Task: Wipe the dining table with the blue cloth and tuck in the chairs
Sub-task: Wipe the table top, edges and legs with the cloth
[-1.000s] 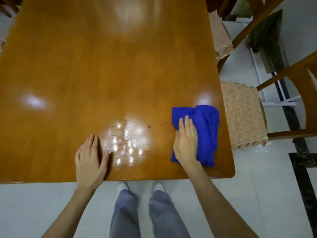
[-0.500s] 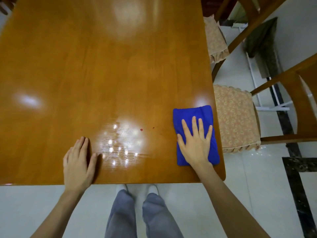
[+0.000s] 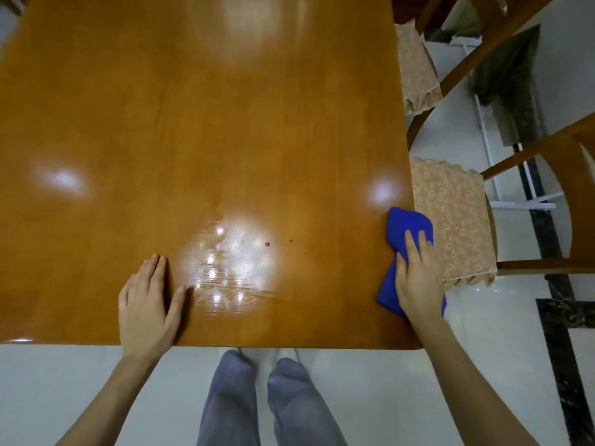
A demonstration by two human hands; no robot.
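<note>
Even indoor light comes from overhead. The glossy orange-brown wooden bench (image 3: 193, 123) throws back white glare: a broad patch at its far end, small ones near its left and right edges, a speckled one by its near edge. The left hand (image 3: 148, 304) casts a thin dark shadow on the bench beside it. The bench edges bow from wide-angle distortion; detail is slightly soft.

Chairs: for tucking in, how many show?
2: near cushioned wooden chair beside the blue cloth; far cushioned wooden chair further along the wooden table's edge. Others may be hidden.
</note>
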